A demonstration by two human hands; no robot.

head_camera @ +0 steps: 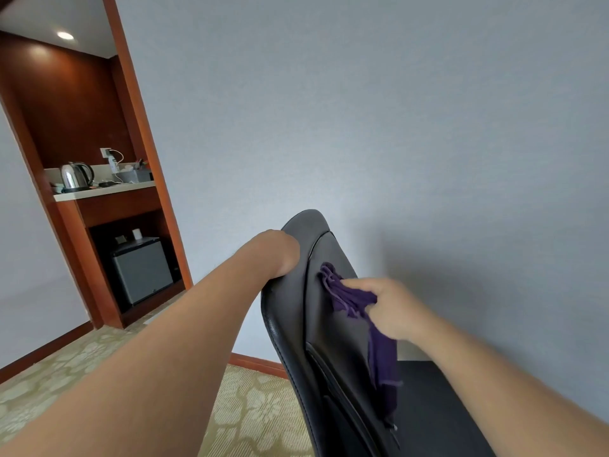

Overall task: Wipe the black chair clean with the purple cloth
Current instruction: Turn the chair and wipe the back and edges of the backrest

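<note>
The black chair (329,328) stands in front of me, its padded leather backrest rising to the frame's centre and its seat showing at lower right. My left hand (280,255) reaches over the backrest's left edge; the fingers are hidden behind it. My right hand (385,308) grips the bunched purple cloth (352,298) and holds it against the front of the backrest. The rest of the cloth hangs down below that hand toward the seat.
A grey wall stands close behind the chair. At left, a wooden alcove holds a counter (102,191) with a steel kettle (76,175) and a small fridge (141,272) below. Patterned carpet (247,417) covers the floor.
</note>
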